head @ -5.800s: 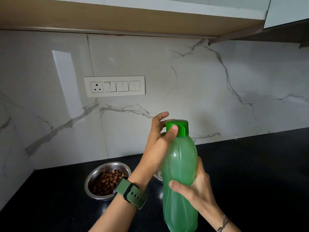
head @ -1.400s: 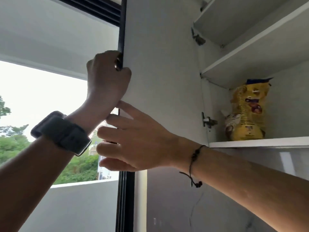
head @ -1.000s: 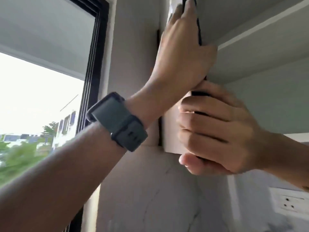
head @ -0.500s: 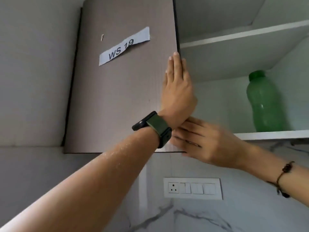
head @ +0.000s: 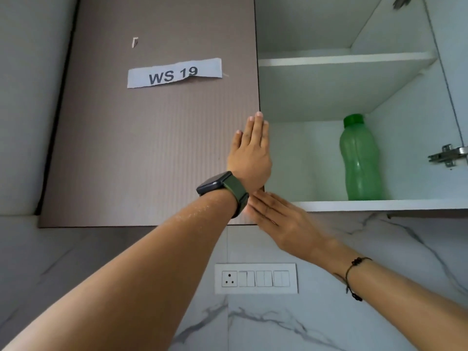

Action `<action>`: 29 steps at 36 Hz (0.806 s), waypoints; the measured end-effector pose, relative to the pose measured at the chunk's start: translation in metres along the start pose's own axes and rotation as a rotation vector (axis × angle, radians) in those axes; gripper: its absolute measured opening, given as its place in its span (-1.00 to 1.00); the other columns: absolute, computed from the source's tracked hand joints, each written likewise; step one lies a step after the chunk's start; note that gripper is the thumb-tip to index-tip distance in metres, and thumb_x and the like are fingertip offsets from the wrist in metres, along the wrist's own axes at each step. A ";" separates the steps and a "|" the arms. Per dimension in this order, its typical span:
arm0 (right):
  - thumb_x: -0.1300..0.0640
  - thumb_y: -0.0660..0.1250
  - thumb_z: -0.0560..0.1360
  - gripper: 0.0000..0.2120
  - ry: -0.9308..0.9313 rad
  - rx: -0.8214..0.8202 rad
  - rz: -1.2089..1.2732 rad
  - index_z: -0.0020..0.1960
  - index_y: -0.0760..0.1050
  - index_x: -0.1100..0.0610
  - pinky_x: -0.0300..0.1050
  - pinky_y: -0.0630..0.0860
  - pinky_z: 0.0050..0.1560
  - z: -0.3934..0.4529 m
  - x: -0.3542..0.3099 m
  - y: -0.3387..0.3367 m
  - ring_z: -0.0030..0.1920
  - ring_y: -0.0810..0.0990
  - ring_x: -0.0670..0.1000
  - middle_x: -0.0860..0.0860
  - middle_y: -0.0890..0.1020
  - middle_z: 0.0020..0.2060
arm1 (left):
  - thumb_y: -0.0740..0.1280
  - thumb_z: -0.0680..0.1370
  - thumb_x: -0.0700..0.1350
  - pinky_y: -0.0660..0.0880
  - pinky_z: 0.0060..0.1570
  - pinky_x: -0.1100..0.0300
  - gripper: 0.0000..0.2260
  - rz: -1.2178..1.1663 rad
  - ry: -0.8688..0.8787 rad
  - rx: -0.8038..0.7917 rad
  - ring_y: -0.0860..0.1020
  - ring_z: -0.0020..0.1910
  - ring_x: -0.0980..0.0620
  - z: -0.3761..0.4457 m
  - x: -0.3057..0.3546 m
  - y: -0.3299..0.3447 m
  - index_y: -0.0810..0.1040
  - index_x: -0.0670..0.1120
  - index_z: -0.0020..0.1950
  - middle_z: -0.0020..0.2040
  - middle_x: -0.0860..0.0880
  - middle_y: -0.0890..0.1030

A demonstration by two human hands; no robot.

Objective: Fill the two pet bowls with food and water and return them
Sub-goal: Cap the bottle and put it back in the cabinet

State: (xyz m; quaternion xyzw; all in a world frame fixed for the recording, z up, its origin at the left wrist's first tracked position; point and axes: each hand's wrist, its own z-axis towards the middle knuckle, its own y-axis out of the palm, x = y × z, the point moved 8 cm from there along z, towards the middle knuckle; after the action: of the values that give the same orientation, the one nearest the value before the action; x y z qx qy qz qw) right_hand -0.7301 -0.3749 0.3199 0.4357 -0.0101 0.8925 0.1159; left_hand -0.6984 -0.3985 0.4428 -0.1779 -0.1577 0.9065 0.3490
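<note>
- right hand (head: 281,222) is lying flat and empty, fingers pressing the lower corner of the grey cabinet door (head: 152,148); nothing grasped.
- left hand (head: 250,153) is resting open-palmed on the door's right edge, holding nothing, watch (head: 222,188) on the wrist.
- risk: the two hands are crowding one edge, so a fingertip is likely getting pinched if the door is swinging.
- green bottle (head: 359,160) is standing upright on the lower shelf (head: 379,205), well apart from both hands; right half of the cabinet is standing open, so that side is probably needing closing.
- pet bowls are not showing in this view.
- room: marble wall with a switch panel (head: 255,278) below, "ws 19" label (head: 174,73) on the door.
</note>
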 end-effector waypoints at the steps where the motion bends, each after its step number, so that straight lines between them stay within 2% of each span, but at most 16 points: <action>1: 0.38 0.10 0.50 -0.60 0.016 -0.027 -0.002 0.33 0.30 0.28 0.05 0.38 0.33 -0.002 0.000 0.005 0.31 0.46 0.19 0.21 0.55 0.24 | 0.01 0.58 -0.22 -0.21 0.47 0.00 -0.42 -0.001 0.000 -0.020 -0.25 0.52 -0.08 0.000 -0.001 0.005 -0.23 -0.19 0.52 0.54 -0.12 -0.27; 7: 0.37 0.09 0.44 -0.58 0.132 -0.112 0.074 0.29 0.32 0.26 0.08 0.46 0.26 -0.010 0.000 0.023 0.27 0.50 0.18 0.21 0.57 0.21 | -0.02 0.59 -0.23 -0.25 0.46 0.01 -0.43 -0.002 -0.017 -0.074 -0.28 0.51 -0.07 -0.006 -0.004 0.033 -0.26 -0.18 0.51 0.53 -0.12 -0.29; 15: 0.33 0.09 0.48 -0.65 0.219 -0.187 0.120 0.17 0.53 0.31 0.06 0.46 0.26 -0.009 -0.001 0.018 0.24 0.53 0.18 0.20 0.60 0.17 | -0.03 0.57 -0.29 -0.19 0.47 -0.04 -0.43 0.001 -0.066 -0.028 -0.26 0.52 -0.12 -0.007 0.003 0.033 -0.27 -0.23 0.50 0.53 -0.16 -0.28; 20: 0.41 0.21 0.39 -0.66 0.270 -0.248 0.063 0.14 0.54 0.32 0.07 0.50 0.21 -0.020 0.016 0.003 0.17 0.58 0.19 0.22 0.62 0.11 | 0.05 0.53 -0.32 -0.14 0.48 -0.01 -0.38 -0.209 -0.141 -0.077 -0.20 0.52 -0.14 -0.007 0.019 0.022 -0.21 -0.27 0.50 0.54 -0.20 -0.21; 23: 0.40 0.15 0.41 -0.63 0.369 -0.274 -0.016 0.17 0.54 0.32 0.06 0.51 0.18 -0.029 0.044 -0.021 0.18 0.57 0.18 0.22 0.62 0.12 | 0.08 0.51 -0.31 -0.12 0.49 0.00 -0.36 -0.320 -0.126 -0.080 -0.17 0.53 -0.13 -0.007 0.039 0.011 -0.17 -0.26 0.51 0.55 -0.19 -0.16; 26: 0.42 0.24 0.40 -0.68 0.419 -0.212 -0.087 0.13 0.57 0.33 0.04 0.54 0.14 -0.034 0.067 -0.064 0.13 0.61 0.17 0.21 0.65 0.06 | 0.13 0.52 -0.28 -0.10 0.49 0.00 -0.36 -0.371 -0.059 -0.070 -0.15 0.53 -0.13 -0.008 0.065 -0.006 -0.13 -0.27 0.51 0.55 -0.20 -0.13; 29: 0.38 0.21 0.43 -0.72 0.470 -0.162 -0.207 0.06 0.60 0.31 -0.01 0.54 0.15 -0.039 0.091 -0.117 0.09 0.64 0.13 0.18 0.67 0.02 | 0.13 0.54 -0.25 -0.05 0.48 -0.02 -0.42 -0.416 0.019 -0.046 -0.11 0.53 -0.16 -0.009 0.097 -0.026 -0.05 -0.30 0.50 0.54 -0.24 -0.07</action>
State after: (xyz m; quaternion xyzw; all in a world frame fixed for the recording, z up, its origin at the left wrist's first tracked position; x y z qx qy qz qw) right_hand -0.7892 -0.2386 0.3575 0.2046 -0.0098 0.9488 0.2405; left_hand -0.7466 -0.3122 0.4253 -0.1581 -0.2081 0.8094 0.5259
